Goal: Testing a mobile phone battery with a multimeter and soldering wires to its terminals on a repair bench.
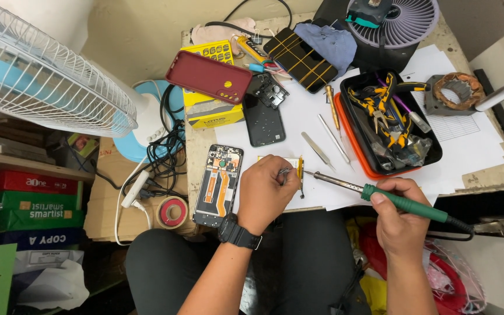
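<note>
My right hand [401,219] grips the green handle of a soldering iron [380,195], whose metal tip points left toward a small yellow part [300,168] on white paper. My left hand [266,192], with a black watch on its wrist, pinches tweezers [285,172] right beside that part. An opened phone body [220,184] with orange flex cables lies just left of my left hand.
A black tray [433,154] of pliers and tools sits on an orange lid at right. Loose tweezers [317,149], a dark phone panel [263,119], a red case [208,76], a yellow box [211,111] and a small fan [406,20] lie behind. A white floor fan [42,76] stands left.
</note>
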